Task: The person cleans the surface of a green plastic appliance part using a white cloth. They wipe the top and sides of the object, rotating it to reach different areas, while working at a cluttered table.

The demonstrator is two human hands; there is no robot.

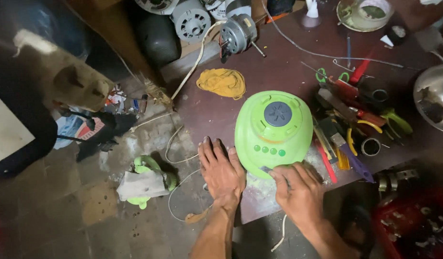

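Note:
A bright green round appliance base (273, 129) with a grey centre hub and a row of green buttons sits on a dark brown workbench (288, 57). My left hand (222, 170) lies flat on the bench, fingers spread, touching the base's left lower side. My right hand (297, 187) is closed around a small tool whose tip (266, 170) meets the base's front lower edge. The tool's handle is hidden inside the fist.
A heap of hand tools (355, 120), pliers and screwdrivers lies right of the base. A yellow cloth (222, 82) and electric motors (236, 31) sit behind it. A metal bowl (434, 96) is at the right edge. Green parts (147, 182) and cords lie on the floor.

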